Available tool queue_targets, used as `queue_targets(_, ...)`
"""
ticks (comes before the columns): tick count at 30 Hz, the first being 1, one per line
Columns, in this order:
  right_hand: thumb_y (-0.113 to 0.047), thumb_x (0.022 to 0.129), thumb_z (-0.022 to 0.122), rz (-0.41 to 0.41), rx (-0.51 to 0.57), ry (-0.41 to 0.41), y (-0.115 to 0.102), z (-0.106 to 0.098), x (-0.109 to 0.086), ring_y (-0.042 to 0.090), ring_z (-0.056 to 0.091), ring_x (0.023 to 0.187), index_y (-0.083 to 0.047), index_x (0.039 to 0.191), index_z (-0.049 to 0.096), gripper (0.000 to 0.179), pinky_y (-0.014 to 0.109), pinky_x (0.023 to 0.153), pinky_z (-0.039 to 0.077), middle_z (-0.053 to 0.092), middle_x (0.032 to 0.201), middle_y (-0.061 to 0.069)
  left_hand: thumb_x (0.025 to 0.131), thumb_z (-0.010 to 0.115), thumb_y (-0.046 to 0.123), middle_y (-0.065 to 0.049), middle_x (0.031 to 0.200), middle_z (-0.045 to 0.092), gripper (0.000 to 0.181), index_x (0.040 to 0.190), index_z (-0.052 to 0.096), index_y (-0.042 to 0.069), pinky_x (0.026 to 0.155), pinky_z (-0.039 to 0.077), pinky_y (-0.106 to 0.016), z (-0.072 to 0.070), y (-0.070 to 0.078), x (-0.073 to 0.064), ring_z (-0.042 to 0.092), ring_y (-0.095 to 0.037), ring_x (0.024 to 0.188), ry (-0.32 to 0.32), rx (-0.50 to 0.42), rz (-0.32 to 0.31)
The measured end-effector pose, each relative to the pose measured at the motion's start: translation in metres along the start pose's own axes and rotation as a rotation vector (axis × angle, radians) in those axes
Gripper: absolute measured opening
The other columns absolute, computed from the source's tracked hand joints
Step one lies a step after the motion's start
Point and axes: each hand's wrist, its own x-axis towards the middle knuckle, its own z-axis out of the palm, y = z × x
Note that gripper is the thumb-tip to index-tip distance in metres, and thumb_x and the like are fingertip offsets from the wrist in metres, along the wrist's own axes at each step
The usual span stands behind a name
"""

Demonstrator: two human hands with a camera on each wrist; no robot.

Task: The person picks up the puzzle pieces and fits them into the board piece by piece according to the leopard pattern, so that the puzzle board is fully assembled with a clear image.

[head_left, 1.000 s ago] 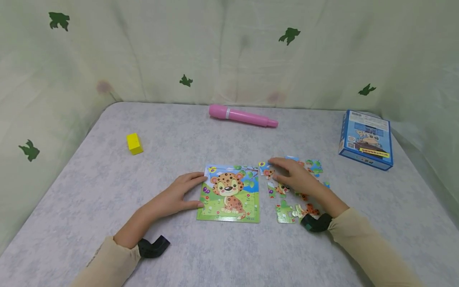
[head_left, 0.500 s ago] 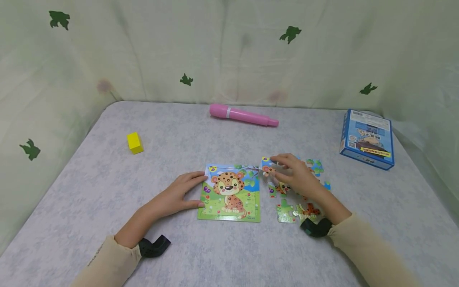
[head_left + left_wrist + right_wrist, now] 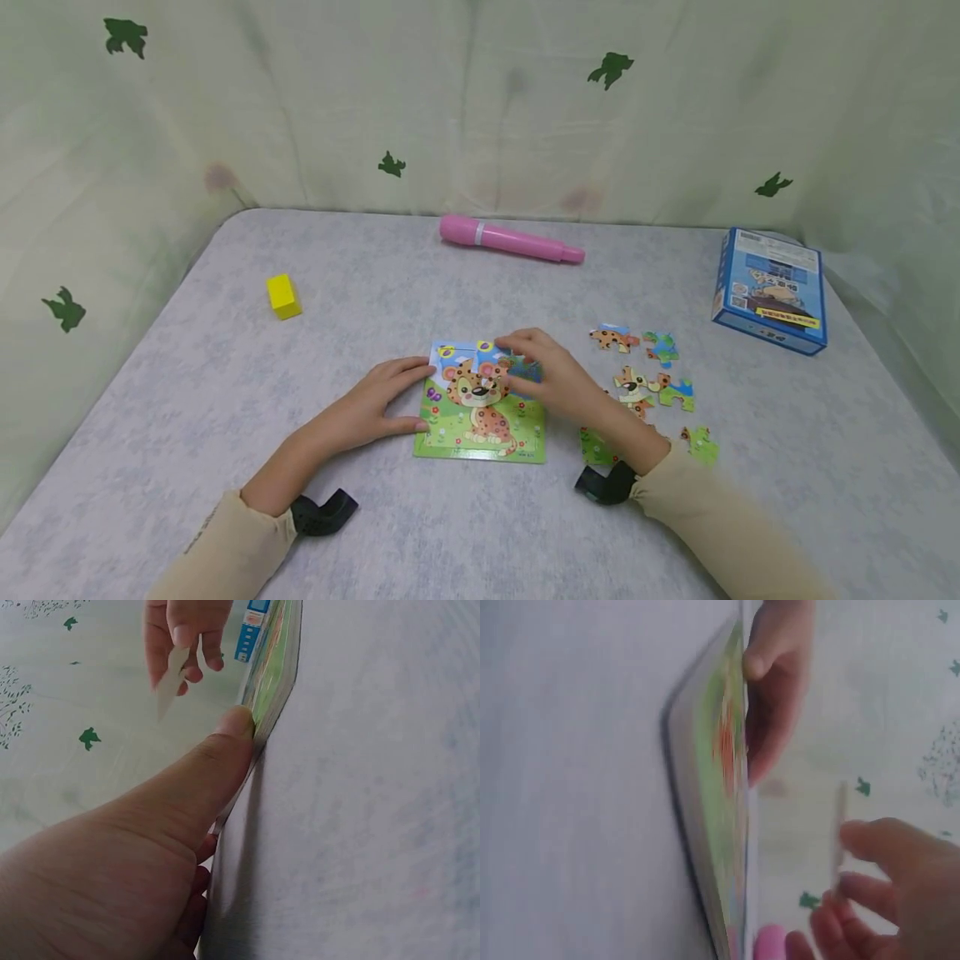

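A square puzzle board (image 3: pixel 450 440) with a leopard cub picture lies flat in mid-table. At its left edge, my left hand (image 3: pixel 373 402) touches it with thumb and fingertips, thumb and fingers spread apart. The left wrist view has that thumb (image 3: pixel 187 776) against the board's side. My right hand (image 3: pixel 557 382) pinches a puzzle piece (image 3: pixel 486 357), printed with a cub's ear on blue, over the board's upper part. Both wrist views show this piece (image 3: pixel 840 840) edge-on, raised above the board, between thumb and fingers. Loose puzzle pieces (image 3: pixel 677 392) lie to the right, some behind the right forearm.
A yellow block (image 3: pixel 283 297) stands at the back left. Near the table's far edge lies a pink tube-shaped thing (image 3: pixel 513 240) with a silver band. A blue box (image 3: pixel 772 292) sits at the back right. Behind the table hangs a pale curtain (image 3: pixel 315 100).
My right hand has lifted the puzzle piece from among the loose pieces and carried it left over the board. My left hand stays at the board's left edge.
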Motion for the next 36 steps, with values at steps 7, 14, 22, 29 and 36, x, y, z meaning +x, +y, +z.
queue_targets(7,-0.02,0.084,0.064,0.026,-0.111,-0.098,0.006,0.023,0.009,0.017,0.046,0.101,-0.006,0.125,0.053,0.044,0.033,0.084,0.041,0.048,0.116,0.007,0.079,0.062,0.048,-0.008,0.142,0.029,0.073,0.138,0.037,0.011,0.099,0.024,-0.048,-0.001,0.001,0.003,0.023,-0.028,0.128,-0.011,0.016,0.004)
queue_targets(14,-0.025,0.086,0.062,0.015,-0.265,-0.124,0.009,0.034,0.02,0.019,0.045,0.105,-0.011,0.126,0.053,0.043,0.037,0.089,0.035,0.049,0.116,0.006,0.078,0.064,0.048,-0.009,0.141,0.03,0.075,0.137,0.037,0.01,0.099,0.025,-0.048,-0.004,0.004,0.003,0.025,-0.029,0.128,-0.026,0.037,-0.004)
queue_targets(22,-0.029,0.085,0.063,0.041,-0.309,-0.104,0.008,0.039,0.033,0.016,0.046,0.099,-0.014,0.126,0.054,0.045,0.036,0.084,0.036,0.05,0.113,0.004,0.075,0.067,0.048,-0.01,0.137,0.034,0.077,0.136,0.039,0.01,0.098,0.026,-0.047,-0.01,0.006,0.007,0.03,-0.029,0.124,-0.036,0.072,0.015)
queue_targets(29,-0.03,0.085,0.062,0.046,-0.338,-0.071,0.005,0.042,0.037,0.013,0.045,0.086,-0.016,0.125,0.055,0.044,0.031,0.074,0.035,0.049,0.107,0.002,0.072,0.068,0.052,-0.008,0.131,0.038,0.078,0.136,0.04,0.019,0.095,0.029,-0.046,-0.014,0.004,0.012,0.034,-0.026,0.117,-0.053,0.089,0.029)
queue_targets(36,-0.031,0.086,0.061,0.043,-0.386,-0.062,0.003,0.044,0.038,0.013,0.044,0.08,-0.017,0.126,0.055,0.043,0.029,0.068,0.034,0.049,0.103,0.003,0.073,0.066,0.053,-0.01,0.132,0.035,0.076,0.138,0.038,0.026,0.095,0.029,-0.047,-0.016,0.002,0.014,0.032,-0.027,0.118,-0.102,0.108,0.025)
